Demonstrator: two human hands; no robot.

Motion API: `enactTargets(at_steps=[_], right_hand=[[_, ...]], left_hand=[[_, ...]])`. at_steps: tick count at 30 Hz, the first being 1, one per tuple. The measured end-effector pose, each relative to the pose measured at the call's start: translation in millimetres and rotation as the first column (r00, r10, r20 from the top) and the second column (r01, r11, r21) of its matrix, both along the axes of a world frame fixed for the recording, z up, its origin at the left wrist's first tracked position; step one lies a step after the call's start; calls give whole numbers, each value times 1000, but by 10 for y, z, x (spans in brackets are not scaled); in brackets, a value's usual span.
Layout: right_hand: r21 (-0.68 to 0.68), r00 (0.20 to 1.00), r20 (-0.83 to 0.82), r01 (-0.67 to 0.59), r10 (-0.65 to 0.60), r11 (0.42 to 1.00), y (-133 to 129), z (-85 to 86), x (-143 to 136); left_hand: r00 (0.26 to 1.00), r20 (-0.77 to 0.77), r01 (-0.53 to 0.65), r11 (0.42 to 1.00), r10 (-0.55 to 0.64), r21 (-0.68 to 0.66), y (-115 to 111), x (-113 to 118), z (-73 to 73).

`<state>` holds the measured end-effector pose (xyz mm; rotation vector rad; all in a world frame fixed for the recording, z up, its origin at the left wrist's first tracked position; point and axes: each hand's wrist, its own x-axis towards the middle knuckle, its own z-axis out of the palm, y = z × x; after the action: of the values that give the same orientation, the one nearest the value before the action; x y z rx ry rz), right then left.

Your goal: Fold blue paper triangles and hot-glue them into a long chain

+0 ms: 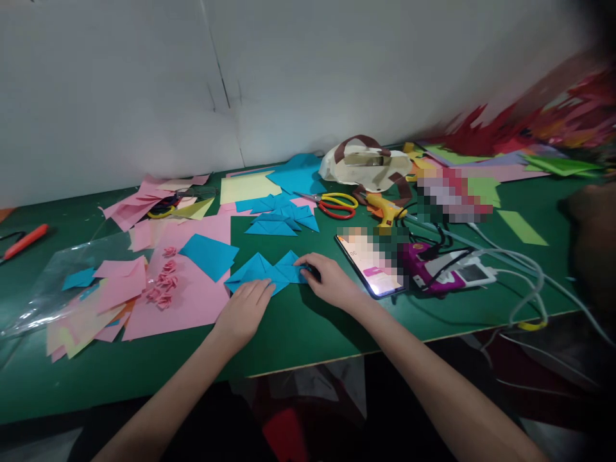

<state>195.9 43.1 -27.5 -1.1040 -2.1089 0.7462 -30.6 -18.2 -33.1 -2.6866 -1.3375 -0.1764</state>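
A folded blue paper [257, 268] with pointed peaks lies on the green table in front of me, and a second blue peak [289, 260] adjoins it on the right. My left hand [248, 309] rests on the lower edge of the left piece, its fingers stretched out flat. At the right end, my right hand [330, 279] has its thumb and fingers curled together on the paper's edge. Just behind are several more folded blue papers [276, 218]. A blue paper sheet [209, 255] lies to the left, over a pink sheet [192, 314].
Small pink paper roses [166, 282] sit on the pink sheet. Behind my hands are scissors [337, 204], a yellow glue gun [385, 208] and a cream bag [366, 168]. To the right lie a lit phone [373, 266] and a purple power strip [433, 269] with cables.
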Motion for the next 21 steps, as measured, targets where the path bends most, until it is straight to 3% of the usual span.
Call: enactTargets(at_steps=[10,17,21], right_hand=[[60,998,67,-6,2,998,-12,24,10],[64,998,57,-33,29,997,-16,12,8],[62,997,78,-30,26,998,-20,17,2]], left_hand=[[993,-20,-120,992,119,-41,-55,252,195],[963,-5,-270,963,270,12,-185,477,190],[957,-21,-288,956,289,48,-227,529,147]])
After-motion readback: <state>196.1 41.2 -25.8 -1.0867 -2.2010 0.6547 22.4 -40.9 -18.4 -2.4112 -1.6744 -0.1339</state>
